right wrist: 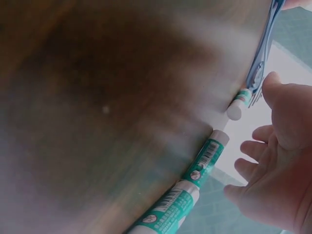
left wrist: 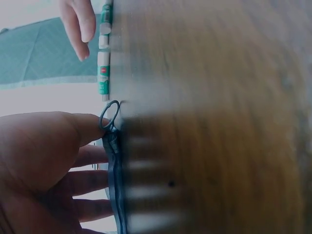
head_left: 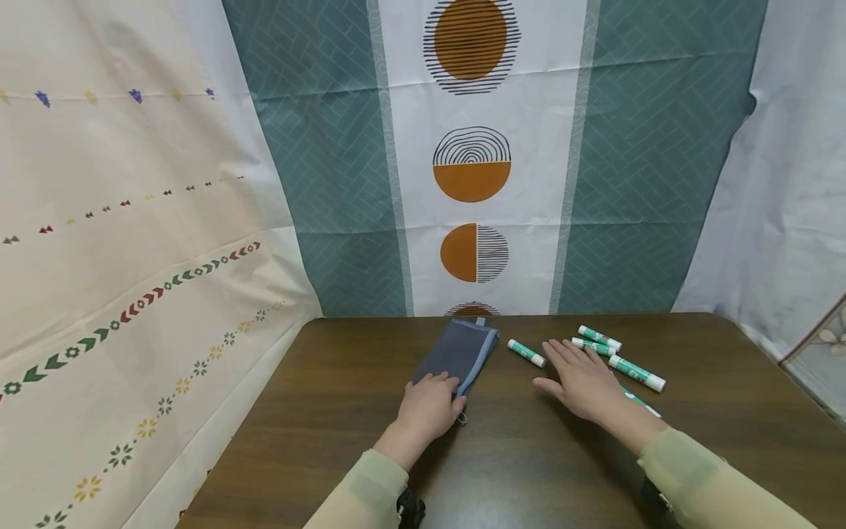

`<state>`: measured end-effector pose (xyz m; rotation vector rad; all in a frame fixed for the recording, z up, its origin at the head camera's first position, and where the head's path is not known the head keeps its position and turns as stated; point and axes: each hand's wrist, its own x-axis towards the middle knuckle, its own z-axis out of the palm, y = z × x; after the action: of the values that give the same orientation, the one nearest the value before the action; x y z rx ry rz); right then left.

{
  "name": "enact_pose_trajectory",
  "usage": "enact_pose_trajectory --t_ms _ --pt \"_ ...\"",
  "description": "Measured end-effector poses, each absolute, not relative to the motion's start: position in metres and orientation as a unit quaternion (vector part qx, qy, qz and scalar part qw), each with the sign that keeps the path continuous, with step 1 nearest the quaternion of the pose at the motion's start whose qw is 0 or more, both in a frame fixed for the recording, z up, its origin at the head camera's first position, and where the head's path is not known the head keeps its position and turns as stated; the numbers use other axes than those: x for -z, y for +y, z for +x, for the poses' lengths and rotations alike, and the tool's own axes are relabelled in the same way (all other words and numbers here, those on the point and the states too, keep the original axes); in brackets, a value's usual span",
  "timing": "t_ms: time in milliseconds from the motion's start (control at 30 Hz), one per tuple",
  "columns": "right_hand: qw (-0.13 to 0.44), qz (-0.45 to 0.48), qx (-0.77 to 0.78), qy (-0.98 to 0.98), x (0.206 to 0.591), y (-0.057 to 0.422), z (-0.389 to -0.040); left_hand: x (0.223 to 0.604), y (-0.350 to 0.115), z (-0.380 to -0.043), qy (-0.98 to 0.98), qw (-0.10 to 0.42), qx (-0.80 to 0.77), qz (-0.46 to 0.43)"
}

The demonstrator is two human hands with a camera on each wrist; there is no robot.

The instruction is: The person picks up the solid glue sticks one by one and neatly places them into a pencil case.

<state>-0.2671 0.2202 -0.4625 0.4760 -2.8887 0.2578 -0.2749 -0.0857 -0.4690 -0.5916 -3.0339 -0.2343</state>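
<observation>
A dark blue zippered pouch (head_left: 457,347) with a lighter blue edge lies flat on the table. My left hand (head_left: 428,408) rests on its near end, fingers extended; in the left wrist view a zipper with a ring pull (left wrist: 110,115) shows beside the thumb. Over the table to the right, my right hand (head_left: 584,383) is held with fingers straight and grips nothing. One green-and-white glue stick (head_left: 526,353) lies between that hand and the pouch. Several more lie past and beside it, among them a larger glue stick (head_left: 637,373), with another partly hidden behind the hand.
The brown wooden table (head_left: 317,411) ends at a hanging cloth with circle prints (head_left: 471,180) and green side panels. A cream patterned cloth (head_left: 132,257) hangs along the left, and a white cloth (head_left: 786,184) on the right.
</observation>
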Motion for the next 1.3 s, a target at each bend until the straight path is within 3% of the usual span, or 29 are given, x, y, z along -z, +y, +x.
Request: enact_pose_trajectory --t_ms 633,767,1000,1300 --pt "0.074 0.147 -0.066 -0.984 0.468 0.217 -0.291 0.474 -0.085 -0.274 -0.979 0.042 0.073 -0.184" --pt "0.069 0.144 -0.061 -0.985 0.466 0.215 -0.294 0.475 -0.084 -0.273 -0.977 0.069 0.061 -0.191" --pt "0.054 0.145 -0.051 -0.987 0.464 0.214 -0.297 0.473 -0.085 -0.272 -0.957 0.164 0.074 -0.226" --pt "0.066 0.150 -0.048 -0.985 0.465 0.213 -0.301 0.478 -0.088 -0.277 -0.955 0.181 0.109 -0.208"
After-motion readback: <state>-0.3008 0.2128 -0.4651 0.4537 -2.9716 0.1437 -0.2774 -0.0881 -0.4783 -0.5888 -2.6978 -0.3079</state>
